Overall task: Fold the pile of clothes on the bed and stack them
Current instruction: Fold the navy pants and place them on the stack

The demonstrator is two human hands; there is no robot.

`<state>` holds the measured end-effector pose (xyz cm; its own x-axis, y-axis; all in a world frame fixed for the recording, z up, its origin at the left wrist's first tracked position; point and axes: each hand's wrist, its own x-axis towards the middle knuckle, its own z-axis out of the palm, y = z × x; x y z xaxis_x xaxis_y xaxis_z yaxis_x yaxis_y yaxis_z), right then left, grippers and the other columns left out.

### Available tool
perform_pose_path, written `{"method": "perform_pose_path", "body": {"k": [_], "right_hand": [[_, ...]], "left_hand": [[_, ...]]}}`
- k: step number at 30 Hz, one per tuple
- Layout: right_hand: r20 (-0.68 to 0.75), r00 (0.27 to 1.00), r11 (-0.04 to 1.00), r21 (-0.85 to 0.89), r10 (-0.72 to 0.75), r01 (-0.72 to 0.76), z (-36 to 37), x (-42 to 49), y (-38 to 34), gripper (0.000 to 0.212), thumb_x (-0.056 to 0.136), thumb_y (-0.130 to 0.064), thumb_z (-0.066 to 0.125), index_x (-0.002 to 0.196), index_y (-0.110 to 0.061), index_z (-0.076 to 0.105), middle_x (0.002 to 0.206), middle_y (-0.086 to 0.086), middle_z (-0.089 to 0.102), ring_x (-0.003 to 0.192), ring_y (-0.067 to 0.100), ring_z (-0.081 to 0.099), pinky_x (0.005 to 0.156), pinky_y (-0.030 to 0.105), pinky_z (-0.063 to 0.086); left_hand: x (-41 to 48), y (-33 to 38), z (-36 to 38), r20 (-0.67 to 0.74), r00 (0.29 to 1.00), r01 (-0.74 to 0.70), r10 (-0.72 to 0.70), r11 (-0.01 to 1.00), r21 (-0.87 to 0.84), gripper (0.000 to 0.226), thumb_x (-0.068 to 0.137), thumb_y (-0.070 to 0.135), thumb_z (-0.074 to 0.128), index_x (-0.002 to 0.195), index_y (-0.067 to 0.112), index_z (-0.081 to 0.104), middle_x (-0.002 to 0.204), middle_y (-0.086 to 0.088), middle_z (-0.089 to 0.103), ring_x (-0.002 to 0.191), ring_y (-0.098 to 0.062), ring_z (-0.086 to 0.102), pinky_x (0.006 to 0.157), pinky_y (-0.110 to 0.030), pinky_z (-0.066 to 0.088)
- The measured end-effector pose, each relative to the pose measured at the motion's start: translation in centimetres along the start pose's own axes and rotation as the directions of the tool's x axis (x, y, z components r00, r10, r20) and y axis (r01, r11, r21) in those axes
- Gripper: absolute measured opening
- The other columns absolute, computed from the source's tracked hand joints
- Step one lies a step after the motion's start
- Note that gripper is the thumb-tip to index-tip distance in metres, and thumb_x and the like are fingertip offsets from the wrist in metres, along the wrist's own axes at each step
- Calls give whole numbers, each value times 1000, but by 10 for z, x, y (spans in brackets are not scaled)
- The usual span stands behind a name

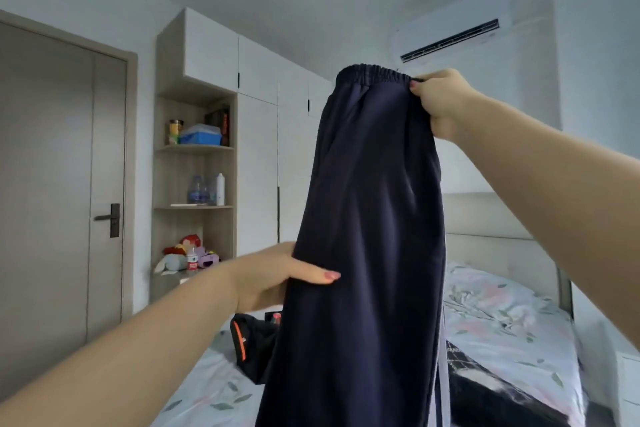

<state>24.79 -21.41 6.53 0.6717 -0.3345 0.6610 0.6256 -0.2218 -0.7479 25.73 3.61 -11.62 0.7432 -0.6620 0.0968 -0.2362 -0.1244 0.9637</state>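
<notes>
Dark navy track pants (367, 236) with an elastic waistband and a pale side stripe hang upright in the air over the bed (502, 315). My right hand (441, 100) grips the waistband's right end at the top. My left hand (277, 279) holds the pants' left edge halfway down, thumb lying straight across the front and fingers hidden behind the cloth. A black garment with an orange stripe (249, 347) lies on the bed behind the pants at the left. Another dark garment (485, 388) lies at the right.
The bed has a floral sheet and a padded headboard (485, 218) at the right. A wooden shelf unit (195, 177) with bottles and boxes and white wardrobes stand at the back left. A grey door (62, 166) is on the left wall.
</notes>
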Motion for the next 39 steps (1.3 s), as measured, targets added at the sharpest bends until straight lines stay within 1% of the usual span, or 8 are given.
{"method": "perform_pose_path", "body": {"k": [5, 14, 16, 18, 23, 28, 33, 39], "right_hand": [[-33, 992, 992, 44, 120, -118, 7, 11, 1, 40, 95, -1, 53, 135, -6, 50, 127, 17, 58, 109, 29, 61, 95, 53, 51], [-50, 974, 958, 199, 221, -207, 20, 14, 6, 34, 93, 5, 42, 124, -1, 54, 110, 16, 59, 86, 25, 58, 90, 53, 54], [7, 967, 924, 294, 255, -246, 18, 9, 12, 17, 100, -10, 46, 108, -4, 60, 101, 11, 63, 83, 22, 63, 84, 47, 59], [184, 941, 850, 406, 283, -335, 15, -13, 30, 50, 99, -52, 44, 103, -8, 67, 97, 8, 73, 80, 24, 73, 64, 38, 61], [532, 745, 588, 474, 403, -656, 20, -125, 139, 103, 72, -94, 18, 119, -19, 70, 122, 13, 69, 102, 37, 69, 78, 48, 58], [669, 503, 257, 438, 547, -862, 32, -234, 214, 118, 64, -96, 23, 126, -6, 67, 135, 23, 58, 122, 42, 58, 102, 50, 48], [542, 593, 638, 131, 595, -759, 43, -243, 206, 33, 96, -27, 61, 122, -9, 69, 124, 18, 67, 116, 32, 64, 92, 36, 54], [401, 668, 675, 148, 627, -722, 45, -234, 213, 16, 93, 2, 60, 107, 3, 69, 102, 19, 74, 96, 33, 71, 83, 42, 58]], "left_hand": [[0, -17, 12, -41, 996, -83, 81, 995, -58, 38, 69, 21, 85, 105, 28, 76, 115, -3, 73, 106, -20, 70, 79, -28, 57], [0, -41, 21, -102, 974, -210, 202, 974, -84, 48, 63, 29, 91, 108, 29, 75, 114, -5, 73, 106, -23, 69, 83, -31, 57], [-1, -35, 20, -169, 946, -301, 278, 944, -135, 52, 57, 31, 93, 106, 28, 76, 113, -5, 73, 105, -22, 70, 80, -29, 58], [-2, -29, 22, -238, 914, -384, 329, 891, -243, 45, 59, 28, 90, 102, 26, 78, 111, -5, 74, 101, -22, 71, 75, -28, 58], [-3, -9, 24, -245, 939, -343, 242, 703, -622, 36, 64, 33, 86, 92, 11, 81, 103, -9, 76, 91, -21, 74, 65, -28, 60], [24, -45, 17, -450, 863, -55, -227, 845, -532, 29, 91, 25, 66, 76, 1, 70, 64, -12, 71, 58, -23, 69, 52, -25, 55], [27, -104, 8, -497, 754, 162, -430, 854, -494, 15, 84, 14, 75, 91, 0, 74, 100, -14, 71, 94, -27, 66, 78, -31, 51], [-3, -136, -16, -166, 859, 333, -483, 777, -535, 51, 56, 32, 94, 101, 11, 79, 111, -9, 73, 102, -28, 71, 91, -42, 55]]}}
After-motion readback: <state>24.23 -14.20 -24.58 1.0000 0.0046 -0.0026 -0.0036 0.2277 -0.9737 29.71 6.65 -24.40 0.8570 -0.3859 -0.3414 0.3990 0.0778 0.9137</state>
